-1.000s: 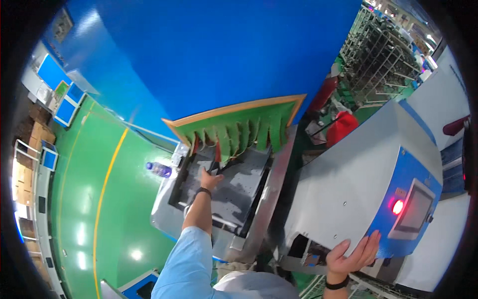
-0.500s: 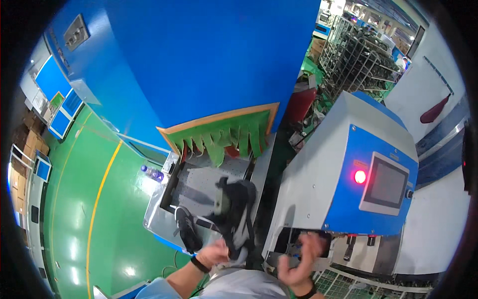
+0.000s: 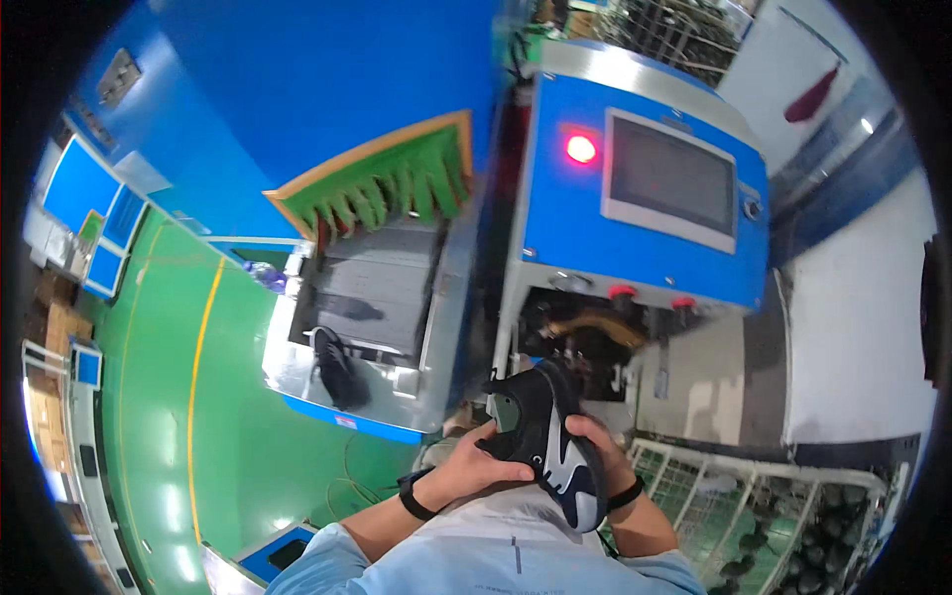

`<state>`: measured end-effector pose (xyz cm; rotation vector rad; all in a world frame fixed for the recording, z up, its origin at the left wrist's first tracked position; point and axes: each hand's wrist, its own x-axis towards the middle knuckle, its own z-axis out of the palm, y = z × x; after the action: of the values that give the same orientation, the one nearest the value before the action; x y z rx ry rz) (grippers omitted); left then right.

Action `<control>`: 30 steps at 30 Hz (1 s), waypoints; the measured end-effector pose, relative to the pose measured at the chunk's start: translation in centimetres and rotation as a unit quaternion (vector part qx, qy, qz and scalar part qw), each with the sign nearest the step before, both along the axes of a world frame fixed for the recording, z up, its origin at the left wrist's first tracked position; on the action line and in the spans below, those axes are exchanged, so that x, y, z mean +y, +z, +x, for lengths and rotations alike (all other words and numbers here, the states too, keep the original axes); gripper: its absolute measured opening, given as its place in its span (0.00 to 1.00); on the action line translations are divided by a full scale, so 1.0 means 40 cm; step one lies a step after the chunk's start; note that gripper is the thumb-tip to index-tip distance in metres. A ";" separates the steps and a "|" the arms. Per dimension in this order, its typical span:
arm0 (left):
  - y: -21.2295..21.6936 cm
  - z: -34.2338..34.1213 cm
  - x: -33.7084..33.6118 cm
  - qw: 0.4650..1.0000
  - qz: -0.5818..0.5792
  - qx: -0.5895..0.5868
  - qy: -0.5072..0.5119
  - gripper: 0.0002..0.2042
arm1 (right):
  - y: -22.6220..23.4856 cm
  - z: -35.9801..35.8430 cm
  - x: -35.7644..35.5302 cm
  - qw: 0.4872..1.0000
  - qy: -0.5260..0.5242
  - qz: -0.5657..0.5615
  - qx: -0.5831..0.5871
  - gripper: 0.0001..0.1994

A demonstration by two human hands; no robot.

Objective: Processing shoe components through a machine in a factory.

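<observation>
A black sneaker (image 3: 534,428) with a pale grey side stripe is held in front of my body, tilted with its toe down and toward me. Something grey-green shows in its ankle opening; I cannot make out what. My left hand (image 3: 474,468) grips the sneaker from the left, its thumb along the upper. From the right, my right hand (image 3: 601,448) is closed around the sole side, its fingers partly hidden. Another black sneaker (image 3: 335,369) lies on the metal end of the conveyor (image 3: 405,389), ahead and to the left.
Green strip curtains (image 3: 382,198) hang over the opening of a large blue machine. At right stands a blue-and-grey machine with a screen (image 3: 670,180) and a lit red lamp (image 3: 581,149). A white wire cart (image 3: 694,476) with dark items is at lower right. A bottle (image 3: 265,277) lies beside the conveyor.
The sneaker has moved right, away from the conveyor, and turned toe-down toward me. My right hand, empty before, has taken hold of it too. The view has swung right.
</observation>
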<state>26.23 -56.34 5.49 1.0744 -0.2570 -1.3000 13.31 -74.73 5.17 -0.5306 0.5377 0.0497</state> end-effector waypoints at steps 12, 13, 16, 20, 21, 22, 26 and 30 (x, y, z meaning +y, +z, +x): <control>-0.071 -0.102 -0.084 0.969 -0.010 -0.005 -0.248 0.07 | -0.189 -0.228 -0.147 0.935 -0.277 -0.218 0.040 0.35; -0.081 -0.097 -0.098 0.981 0.056 -0.006 -0.184 0.07 | -0.157 -0.209 -0.162 0.915 -0.234 -0.321 0.072 0.37; -0.190 -0.054 -0.119 0.985 0.155 -0.005 -0.079 0.08 | -0.132 -0.141 -0.196 0.840 -0.151 -0.509 0.112 0.40; -0.330 -0.013 -0.151 0.986 0.168 0.020 -0.017 0.08 | -0.169 -0.058 -0.233 0.668 0.003 -0.719 0.193 0.44; -0.359 0.002 -0.161 0.982 0.186 0.041 -0.011 0.08 | -0.165 -0.027 -0.220 0.635 0.011 -0.744 0.205 0.45; -0.390 0.015 -0.164 0.982 0.182 0.044 -0.007 0.08 | -0.141 -0.001 -0.209 0.626 0.071 -0.740 0.236 0.44; -0.447 0.019 -0.142 0.979 0.186 0.085 0.008 0.07 | -0.174 0.080 -0.173 0.549 0.137 -0.755 0.331 0.46; -0.463 0.049 -0.164 0.974 0.166 0.153 0.022 0.04 | -0.229 0.101 -0.178 0.505 0.066 -0.794 0.331 0.41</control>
<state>28.19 -62.89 -13.04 1.1302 0.2219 -1.4783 17.33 -81.87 -3.98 -2.4877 1.2534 -0.1381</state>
